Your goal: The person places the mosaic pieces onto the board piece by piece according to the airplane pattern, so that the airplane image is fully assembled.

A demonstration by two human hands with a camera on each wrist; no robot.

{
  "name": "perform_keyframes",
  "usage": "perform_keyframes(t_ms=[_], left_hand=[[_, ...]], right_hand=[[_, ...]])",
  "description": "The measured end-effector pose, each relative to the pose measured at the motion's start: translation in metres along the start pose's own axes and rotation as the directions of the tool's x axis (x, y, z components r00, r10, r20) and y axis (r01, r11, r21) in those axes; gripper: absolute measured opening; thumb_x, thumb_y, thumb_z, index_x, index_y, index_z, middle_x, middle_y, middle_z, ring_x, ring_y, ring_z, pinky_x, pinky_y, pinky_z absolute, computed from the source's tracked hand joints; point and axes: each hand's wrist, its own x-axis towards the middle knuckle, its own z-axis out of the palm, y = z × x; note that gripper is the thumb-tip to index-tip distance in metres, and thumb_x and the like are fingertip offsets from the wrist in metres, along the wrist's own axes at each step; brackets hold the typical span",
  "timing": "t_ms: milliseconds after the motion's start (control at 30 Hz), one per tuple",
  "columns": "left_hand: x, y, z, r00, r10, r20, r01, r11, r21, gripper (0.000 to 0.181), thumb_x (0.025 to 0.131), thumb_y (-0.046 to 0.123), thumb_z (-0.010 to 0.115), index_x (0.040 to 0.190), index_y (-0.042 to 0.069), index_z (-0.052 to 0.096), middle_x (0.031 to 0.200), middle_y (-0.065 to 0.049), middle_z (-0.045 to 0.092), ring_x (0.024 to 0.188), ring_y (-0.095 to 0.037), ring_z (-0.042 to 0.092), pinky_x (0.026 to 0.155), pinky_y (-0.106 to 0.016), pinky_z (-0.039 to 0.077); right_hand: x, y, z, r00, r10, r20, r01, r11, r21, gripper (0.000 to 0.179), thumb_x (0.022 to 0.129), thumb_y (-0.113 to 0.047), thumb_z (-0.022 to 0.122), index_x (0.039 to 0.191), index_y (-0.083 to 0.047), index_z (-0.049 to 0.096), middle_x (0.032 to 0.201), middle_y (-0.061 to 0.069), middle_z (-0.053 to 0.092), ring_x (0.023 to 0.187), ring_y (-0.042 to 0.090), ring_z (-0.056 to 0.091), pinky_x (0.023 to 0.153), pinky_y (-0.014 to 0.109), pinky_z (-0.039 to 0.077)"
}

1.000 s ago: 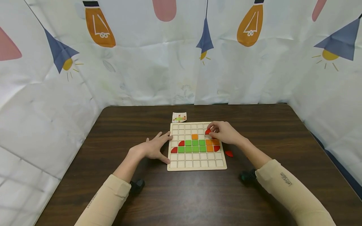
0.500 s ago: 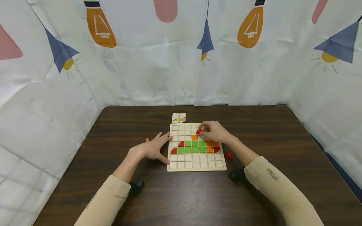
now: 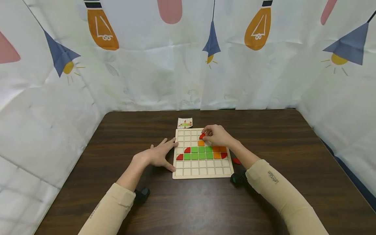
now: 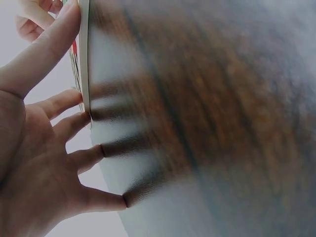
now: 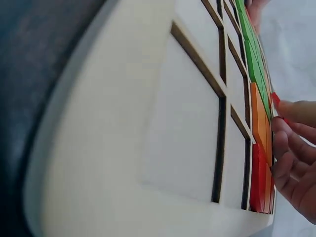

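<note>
A wooden grid board [image 3: 202, 178] lies on the table, partly filled with coloured tiles. My left hand [image 3: 158, 155] is spread at its left side, thumb and fingertips touching the edge. Over the upper middle of the grid, my right hand [image 3: 218, 135] pinches a red tile with a curved edge [image 3: 201, 136] between thumb and fingers. Just below that tile is an orange square tile [image 3: 201, 143]. Two rows of green tiles [image 3: 198, 156] run across the middle, with red rounded tiles and orange tiles at their ends. My right hand hides some upper right cells.
A small picture card [image 3: 185, 123] lies behind the board's upper left. One loose red tile [image 3: 236, 161] rests on the dark wood table [image 3: 188, 209] right of the board, partly under my right forearm. A patterned white curtain [image 3: 164, 75] stands behind the table.
My right hand has moved left across the upper part of the board, carrying the red tile to just above the orange square. The left hand has stayed at the board's left edge.
</note>
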Motion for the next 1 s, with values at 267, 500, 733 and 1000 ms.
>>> perform_keyframes(t_ms=[267,500,733,1000], left_hand=[[-0.001,0.001,-0.001,1.000,0.004,-0.002,-0.004,1.000,0.000,0.109,0.081,0.044,0.089,0.164,0.012,0.027,0.172,-0.011,0.005,0.155,-0.041,0.000,0.106,-0.084,0.005],[-0.001,0.000,-0.001,1.000,0.000,0.000,0.000,1.000,-0.001,0.108,0.080,0.043,0.089,0.164,0.012,0.027,0.172,-0.011,0.006,0.155,-0.040,0.000,0.106,-0.084,0.005],[0.000,-0.002,0.001,1.000,0.000,0.002,0.000,1.000,0.002,0.108,0.080,0.045,0.089,0.163,0.012,0.029,0.172,-0.011,0.007,0.155,-0.040,0.000,0.106,-0.083,0.006],[-0.002,0.000,-0.001,1.000,-0.008,0.002,0.008,1.000,0.000,0.108,0.081,0.045,0.088,0.164,0.013,0.027,0.172,-0.009,0.006,0.156,-0.038,-0.001,0.108,-0.082,0.004]], right_hand=[[0.005,0.000,0.001,1.000,0.016,0.010,-0.015,1.000,-0.016,0.022,0.096,-0.018,0.076,0.114,-0.007,0.072,0.095,0.002,0.066,0.083,0.020,0.060,0.074,0.033,0.051],[0.008,-0.001,0.002,0.999,0.035,0.029,-0.034,0.999,-0.025,0.027,0.095,-0.020,0.078,0.118,-0.008,0.072,0.095,0.002,0.064,0.085,0.021,0.059,0.077,0.033,0.050],[0.005,0.003,0.001,1.000,0.009,0.019,-0.009,1.000,-0.025,0.025,0.098,-0.019,0.074,0.119,-0.007,0.071,0.099,0.002,0.066,0.086,0.020,0.061,0.078,0.035,0.053],[-0.004,0.006,-0.006,0.999,-0.054,0.010,0.054,0.998,-0.020,0.018,0.102,-0.012,0.066,0.118,-0.006,0.071,0.101,0.003,0.066,0.080,0.018,0.061,0.072,0.033,0.053]])
